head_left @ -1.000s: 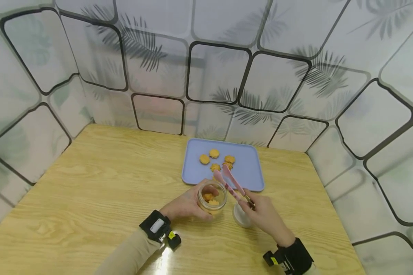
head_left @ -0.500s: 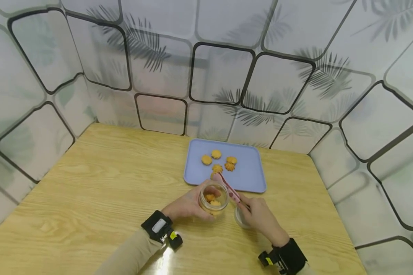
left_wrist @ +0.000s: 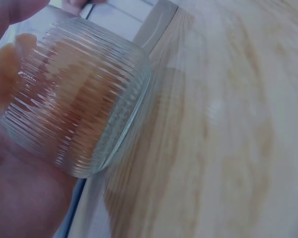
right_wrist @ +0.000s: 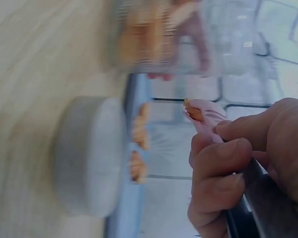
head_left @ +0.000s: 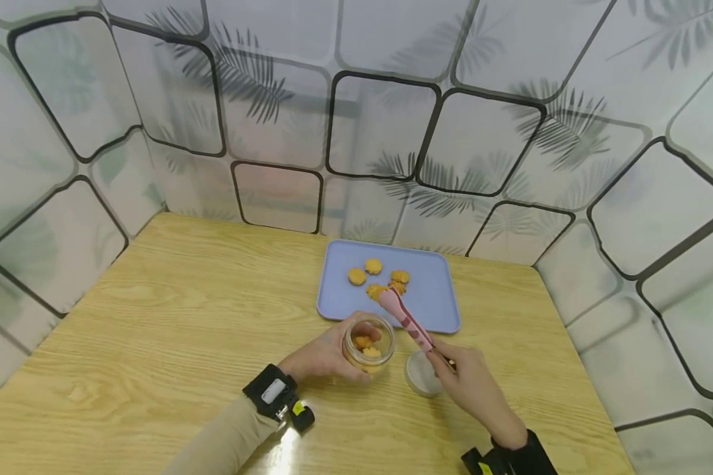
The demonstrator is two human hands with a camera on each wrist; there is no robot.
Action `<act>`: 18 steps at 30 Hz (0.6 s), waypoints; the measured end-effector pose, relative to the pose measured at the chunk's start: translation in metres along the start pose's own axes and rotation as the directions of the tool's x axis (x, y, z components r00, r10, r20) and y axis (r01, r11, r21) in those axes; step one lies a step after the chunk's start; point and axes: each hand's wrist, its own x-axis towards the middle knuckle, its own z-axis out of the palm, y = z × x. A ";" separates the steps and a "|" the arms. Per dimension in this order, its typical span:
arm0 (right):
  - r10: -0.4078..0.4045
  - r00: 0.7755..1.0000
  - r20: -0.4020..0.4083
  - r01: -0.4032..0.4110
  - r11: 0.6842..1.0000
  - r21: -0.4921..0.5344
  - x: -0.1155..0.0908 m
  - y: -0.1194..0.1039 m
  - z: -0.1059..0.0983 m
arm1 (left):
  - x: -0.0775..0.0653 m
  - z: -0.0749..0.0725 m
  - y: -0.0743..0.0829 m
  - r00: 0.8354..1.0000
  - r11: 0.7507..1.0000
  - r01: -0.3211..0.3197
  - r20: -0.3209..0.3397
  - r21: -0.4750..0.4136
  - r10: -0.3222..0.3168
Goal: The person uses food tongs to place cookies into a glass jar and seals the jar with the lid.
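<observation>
Gripping a clear ribbed glass jar (left_wrist: 89, 99), the left hand (head_left: 325, 353) is curling its thumb and fingers round the side, and the jar's mouth is facing up toward the head camera. Inside it, several golden cookies (head_left: 371, 352) are lying. The right hand (head_left: 466, 376) is holding pink tongs (head_left: 410, 323), whose tips are pinching a single cookie (right_wrist: 194, 113), as the right wrist view is showing. In the head view the tongs are reaching across the near edge of a light-blue tray (head_left: 430, 300), beyond and to the right of the jar. More loose cookies (head_left: 356, 276) are resting on the tray, toward its middle and left. A white, round, lid-like piece (head_left: 422, 374) is lying on the wood-grain desk (head_left: 184, 310), near the jar and just beside the right hand. Behind everything, a leaf-patterned curtain (head_left: 279, 138) is hanging
</observation>
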 end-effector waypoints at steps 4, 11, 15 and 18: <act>-0.047 0.997 -0.062 0.049 0.998 0.031 -0.011 -0.013 -0.012 | 0.001 0.001 0.000 1.000 1.000 0.000 0.003 -0.009 0.000; -0.069 0.997 -0.027 0.070 0.995 0.068 -0.027 -0.036 -0.025 | 0.002 0.001 0.003 1.000 1.000 -0.004 -0.007 0.017 0.004; -0.089 0.996 0.017 0.088 0.995 0.048 -0.033 -0.044 -0.028 | 0.000 0.000 0.003 0.999 0.999 0.033 -0.013 0.018 -0.033; -0.104 0.994 0.042 0.102 0.994 0.045 -0.037 -0.046 -0.028 | -0.001 0.000 0.001 0.999 0.999 0.034 0.001 -0.006 -0.034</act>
